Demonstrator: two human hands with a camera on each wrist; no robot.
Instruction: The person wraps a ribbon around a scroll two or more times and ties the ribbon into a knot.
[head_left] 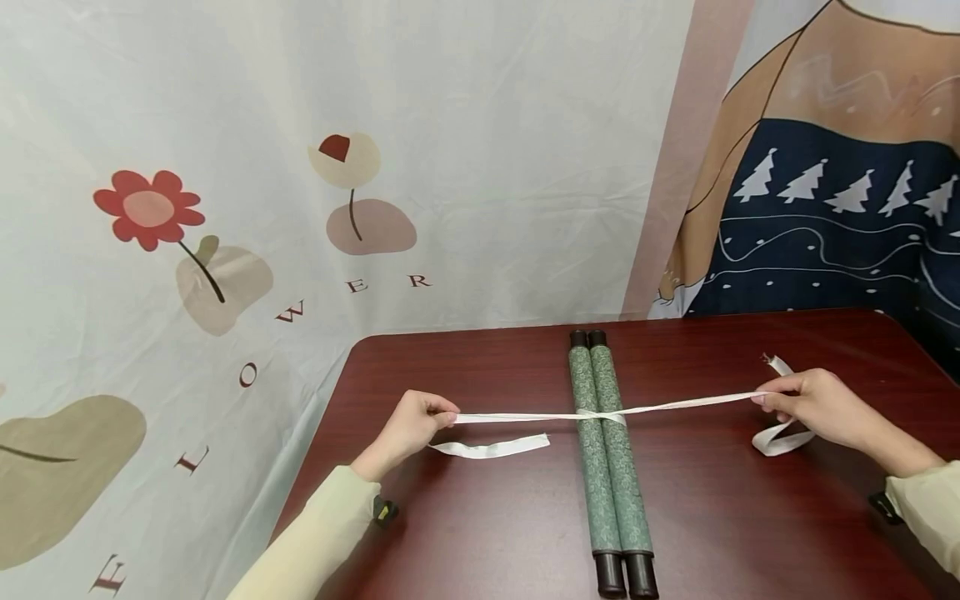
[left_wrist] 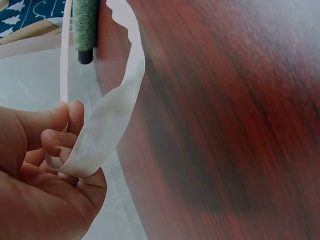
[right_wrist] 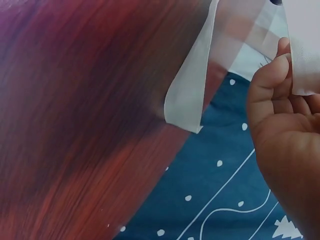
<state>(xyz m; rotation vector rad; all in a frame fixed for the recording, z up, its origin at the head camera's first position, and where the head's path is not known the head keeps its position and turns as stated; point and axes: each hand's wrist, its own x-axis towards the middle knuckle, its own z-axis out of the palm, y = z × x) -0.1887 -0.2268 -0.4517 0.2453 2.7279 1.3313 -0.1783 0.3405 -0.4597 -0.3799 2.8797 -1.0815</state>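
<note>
Two slim rolls of a green patterned scroll (head_left: 598,492) with dark end knobs lie side by side, lengthwise on the table. A white ribbon (head_left: 517,417) goes round their middle and crosses over itself on top. Thumb and fingertips of my left hand (head_left: 408,429) pinch its left part, and a loose tail (left_wrist: 107,125) curls past the fingers in the left wrist view. Out to the right, my right hand (head_left: 825,408) pinches the other part, whose tail (right_wrist: 190,95) hangs in a fold. Both strands run straight and taut between the hands and the crossing.
The dark red wooden table (head_left: 510,508) has rounded back corners. Behind it hangs a pale curtain (head_left: 517,167) with flower prints and letters. A navy cloth (head_left: 817,250) with white trees hangs at the back right. Dark bands sit at both sleeve cuffs.
</note>
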